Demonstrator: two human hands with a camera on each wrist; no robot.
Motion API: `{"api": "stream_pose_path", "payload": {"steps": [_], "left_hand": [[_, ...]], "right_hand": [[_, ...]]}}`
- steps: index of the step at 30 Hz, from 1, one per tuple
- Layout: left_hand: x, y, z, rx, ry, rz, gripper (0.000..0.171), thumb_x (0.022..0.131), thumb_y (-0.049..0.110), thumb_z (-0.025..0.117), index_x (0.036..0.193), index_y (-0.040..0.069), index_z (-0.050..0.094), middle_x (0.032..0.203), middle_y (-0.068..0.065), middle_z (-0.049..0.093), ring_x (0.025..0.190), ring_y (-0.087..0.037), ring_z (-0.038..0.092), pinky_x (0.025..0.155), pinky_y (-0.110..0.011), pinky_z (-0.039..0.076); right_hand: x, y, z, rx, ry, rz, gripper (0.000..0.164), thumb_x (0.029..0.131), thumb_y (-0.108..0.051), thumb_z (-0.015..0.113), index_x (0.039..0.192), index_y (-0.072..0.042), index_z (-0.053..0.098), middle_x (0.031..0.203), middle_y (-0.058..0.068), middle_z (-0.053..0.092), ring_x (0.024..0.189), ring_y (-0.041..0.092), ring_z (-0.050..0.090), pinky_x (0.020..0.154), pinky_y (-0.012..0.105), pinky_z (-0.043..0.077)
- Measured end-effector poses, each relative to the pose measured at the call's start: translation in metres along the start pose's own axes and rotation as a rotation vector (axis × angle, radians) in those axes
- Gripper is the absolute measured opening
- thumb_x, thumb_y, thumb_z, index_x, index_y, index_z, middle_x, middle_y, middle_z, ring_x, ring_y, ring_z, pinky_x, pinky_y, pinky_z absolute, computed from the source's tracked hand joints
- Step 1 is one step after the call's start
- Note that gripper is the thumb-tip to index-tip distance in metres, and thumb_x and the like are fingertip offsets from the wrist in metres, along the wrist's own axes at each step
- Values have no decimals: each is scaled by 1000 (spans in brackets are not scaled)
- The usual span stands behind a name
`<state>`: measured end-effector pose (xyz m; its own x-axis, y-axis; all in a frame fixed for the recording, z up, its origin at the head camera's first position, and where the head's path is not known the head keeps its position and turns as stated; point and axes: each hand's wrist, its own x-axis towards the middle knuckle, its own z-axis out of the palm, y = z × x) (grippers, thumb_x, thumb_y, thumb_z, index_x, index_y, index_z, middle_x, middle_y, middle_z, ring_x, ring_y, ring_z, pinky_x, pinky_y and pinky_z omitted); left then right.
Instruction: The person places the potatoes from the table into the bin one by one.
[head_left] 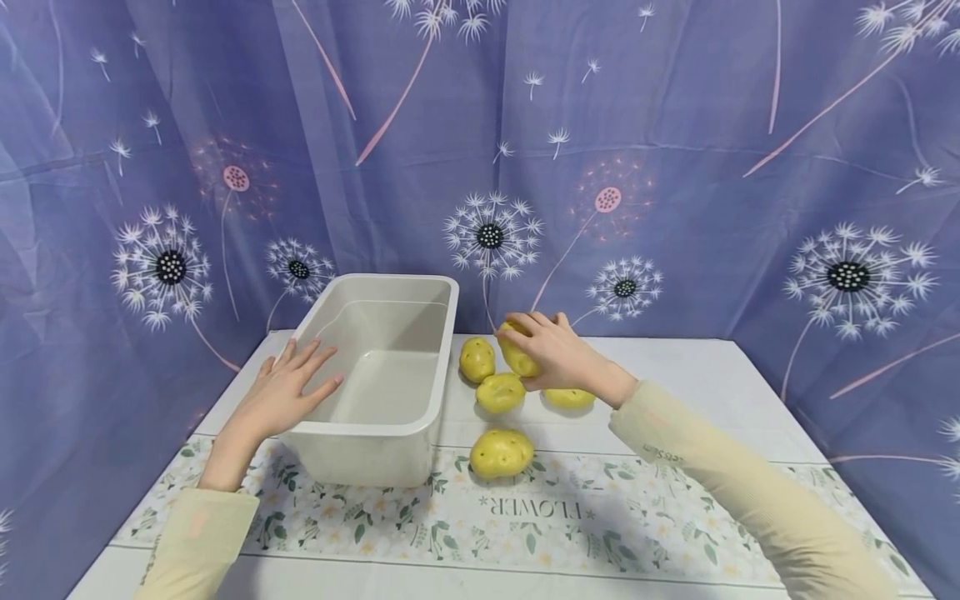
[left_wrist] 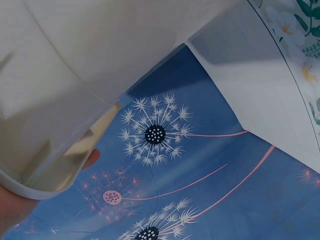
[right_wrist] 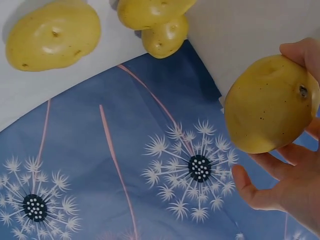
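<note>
My right hand (head_left: 558, 354) grips a yellow potato (right_wrist: 267, 105), thumb on one side and fingers on the other, raised over the table right of the bin. On the left, my left hand (head_left: 281, 392) rests at the near-left rim of a pale grey plastic bin (head_left: 442, 358), its fingers spread over the edge. No potato shows inside the bin. Beneath the right hand lie two potatoes close together, one (head_left: 477, 360) behind another (head_left: 501, 392). A further potato (head_left: 568, 398) is partly hidden by the right wrist. Nearer the front sits one more potato (head_left: 502, 454).
The white table (head_left: 660, 358) carries a floral strip (head_left: 375, 521) lettered "FLOWER" along its front part. Behind and at both sides hangs a purple-blue curtain (head_left: 675, 100) with dandelion prints, close to the table's back edge.
</note>
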<state>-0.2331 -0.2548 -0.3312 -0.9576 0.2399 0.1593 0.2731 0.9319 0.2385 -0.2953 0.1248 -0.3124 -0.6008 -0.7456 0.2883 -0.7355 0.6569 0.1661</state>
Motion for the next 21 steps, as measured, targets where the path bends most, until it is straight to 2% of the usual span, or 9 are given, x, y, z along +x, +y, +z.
{"api": "stream_pose_path", "payload": {"steps": [5,15,21], "left_hand": [[0,-1,1,-3,4,2,63,90,51,38,138,11,34,145,-23,22,133,-48,6,101,-68,5],[2,-5,4,7,11,4,62,90,51,39,138,12,34,145,-22,22,133,-48,7,100,-69,5],[2,-4,3,5,6,4,61,91,48,40,138,12,33,145,-23,22,133,-48,6,100,-69,5]], "right_hand": [[4,-2,-4,8,5,-1,73,62,-32,76,127,-15,48,133,13,43,118,28,42,76,48,40],[12,-2,-9,2,20,5,70,63,-31,74,127,-17,49,133,12,44,116,27,43,71,43,37],[17,-5,-12,5,43,1,72,62,-31,74,127,-17,48,132,11,44,115,26,43,73,42,38]]}}
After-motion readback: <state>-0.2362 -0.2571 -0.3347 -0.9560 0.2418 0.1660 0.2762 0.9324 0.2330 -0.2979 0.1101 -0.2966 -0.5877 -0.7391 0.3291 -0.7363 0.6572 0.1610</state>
